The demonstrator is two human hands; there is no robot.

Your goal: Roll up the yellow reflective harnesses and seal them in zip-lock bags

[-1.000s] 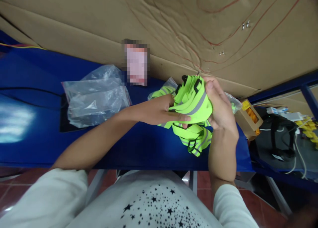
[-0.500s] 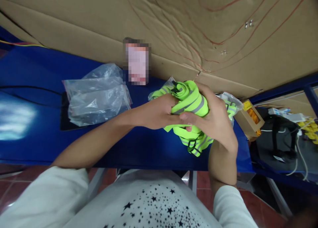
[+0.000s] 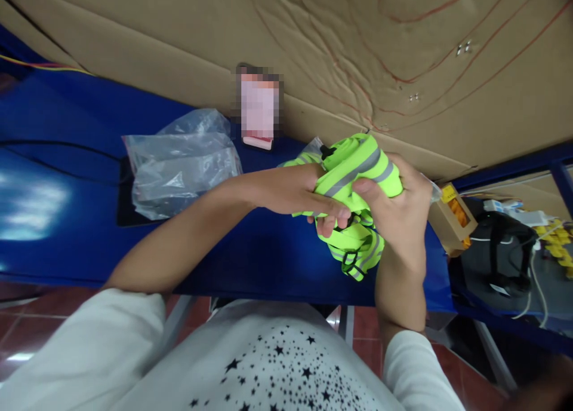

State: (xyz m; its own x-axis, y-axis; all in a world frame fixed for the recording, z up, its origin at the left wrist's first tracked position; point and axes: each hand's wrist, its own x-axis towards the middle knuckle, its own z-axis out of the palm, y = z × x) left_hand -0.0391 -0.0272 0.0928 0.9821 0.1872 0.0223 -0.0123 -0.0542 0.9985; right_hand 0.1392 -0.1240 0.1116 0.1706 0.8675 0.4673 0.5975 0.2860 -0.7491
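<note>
A bundle of neon yellow-green reflective strap [image 3: 358, 166] with grey stripes is held between both hands above the blue table. My left hand [image 3: 313, 196] grips it from the left, thumb and fingers wrapped round its lower side. From the right, my right hand [image 3: 398, 205] closes on the rolled part, its thumb pressed on the front. A loose end with a black buckle [image 3: 351, 260] hangs below the hands. Behind my left hand, more yellow-green strap in a clear bag [image 3: 308, 154] is partly hidden.
Clear plastic bags [image 3: 183, 166] lie on a dark flat object at the left of the blue table [image 3: 268, 255]. A phone [image 3: 258, 109] leans against the cardboard wall [image 3: 179, 40]. At the right are an open cardboard box [image 3: 452, 220] and a black device [image 3: 501, 250] with cables.
The bundle has turned and spread wider between my hands, its striped side now more in view. My right thumb has moved up onto the roll, apart from my left hand.
</note>
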